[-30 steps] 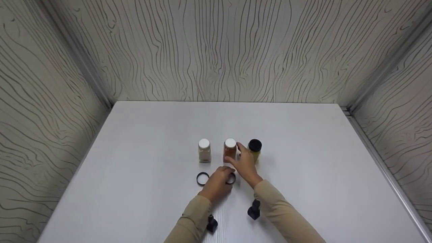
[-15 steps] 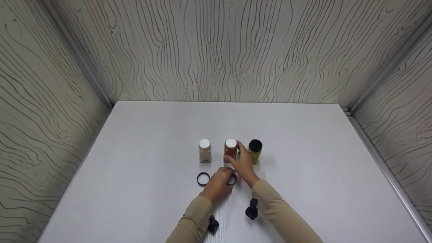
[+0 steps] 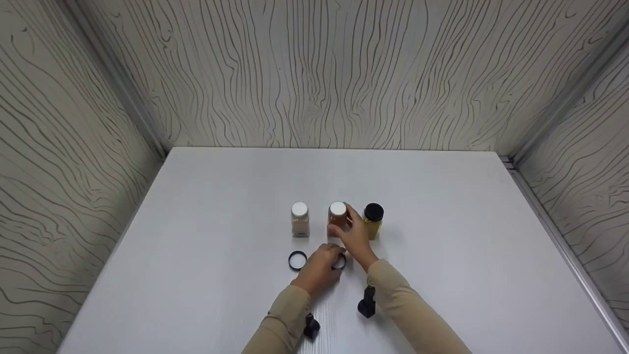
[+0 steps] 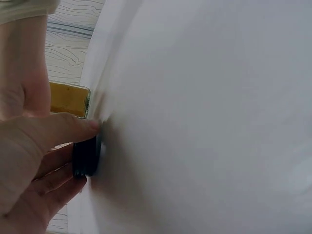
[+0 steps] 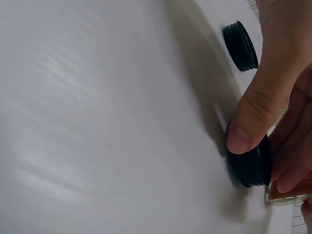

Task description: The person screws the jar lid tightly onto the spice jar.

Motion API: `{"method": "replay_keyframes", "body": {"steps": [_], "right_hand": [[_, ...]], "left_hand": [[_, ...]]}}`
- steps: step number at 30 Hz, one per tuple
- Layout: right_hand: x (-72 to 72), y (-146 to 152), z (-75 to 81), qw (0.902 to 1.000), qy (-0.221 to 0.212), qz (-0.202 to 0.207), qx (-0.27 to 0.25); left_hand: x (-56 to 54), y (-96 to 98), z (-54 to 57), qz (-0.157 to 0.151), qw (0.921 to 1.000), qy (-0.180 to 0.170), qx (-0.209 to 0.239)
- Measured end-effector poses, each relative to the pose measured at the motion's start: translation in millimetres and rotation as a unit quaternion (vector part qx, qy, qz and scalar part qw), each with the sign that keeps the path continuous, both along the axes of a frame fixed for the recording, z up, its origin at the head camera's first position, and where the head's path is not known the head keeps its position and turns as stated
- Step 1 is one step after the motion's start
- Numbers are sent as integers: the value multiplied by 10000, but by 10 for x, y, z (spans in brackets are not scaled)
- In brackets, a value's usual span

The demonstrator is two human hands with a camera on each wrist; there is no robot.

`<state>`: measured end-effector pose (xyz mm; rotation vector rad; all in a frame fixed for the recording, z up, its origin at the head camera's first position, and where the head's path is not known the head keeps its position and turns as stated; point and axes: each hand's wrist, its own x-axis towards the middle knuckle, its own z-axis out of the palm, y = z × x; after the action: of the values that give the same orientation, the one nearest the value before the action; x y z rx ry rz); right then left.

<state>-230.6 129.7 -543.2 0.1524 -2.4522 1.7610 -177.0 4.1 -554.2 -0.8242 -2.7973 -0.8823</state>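
In the head view my left hand (image 3: 319,268) pinches a black screw lid (image 3: 339,261), its pale inside showing. The left wrist view shows the thumb against this lid (image 4: 86,157), close to the table surface. Just beyond it, my right hand (image 3: 356,239) holds the middle spice jar (image 3: 337,221), white-topped with orange-red contents, its thumb at the front and fingers on the right side. That jar stands upright. A second black lid (image 3: 297,260) lies left of the left hand; its threaded rim (image 5: 241,46) shows in the right wrist view.
A white-topped jar with pale contents (image 3: 300,220) stands to the left, and a black-lidded jar with yellow contents (image 3: 373,221) stands close to the right hand. Patterned panels (image 3: 314,73) rise behind the white table (image 3: 221,206) and on both sides.
The right hand's fingers have drawn slightly closer around the middle jar. My left hand stays on the same lid; the whole head view has shifted very slightly.
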Motion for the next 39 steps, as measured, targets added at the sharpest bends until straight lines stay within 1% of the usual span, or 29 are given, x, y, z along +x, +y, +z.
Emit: {"method": "replay_keyframes", "body": {"steps": [6,12,14,19,22,26,29,33,39], "right_hand": [[-4,8,-3,10000,66,-25,-20],[-29,23,-6,9999,30,-81,80],[-41,30,-4,9999,29,-51,85],[-52,44,39,9998,-158,106,-89],[-58,58,49,9998,-162,138,-22],[-68,76,48,9997,-65,172,146],[-74,84,53,9995,-17,254,158],[-79,100,49,9993,31,339,137],[-81,109,34,9990,95,421,105]], "left_hand": [[-13,-10,31,15,9998,-178,-27],[-16,-17,84,-31,9997,-219,-48],[-17,-20,105,-32,9995,-303,-65],[-35,-31,151,-15,9986,-486,-202],[-50,-36,170,-25,9987,-433,-271],[-64,-48,178,-52,9994,-234,-231],[-66,-52,178,-42,9997,-104,-232],[-59,-53,181,-3,9995,-211,-254],[-58,-61,188,53,9982,-585,-119]]}}
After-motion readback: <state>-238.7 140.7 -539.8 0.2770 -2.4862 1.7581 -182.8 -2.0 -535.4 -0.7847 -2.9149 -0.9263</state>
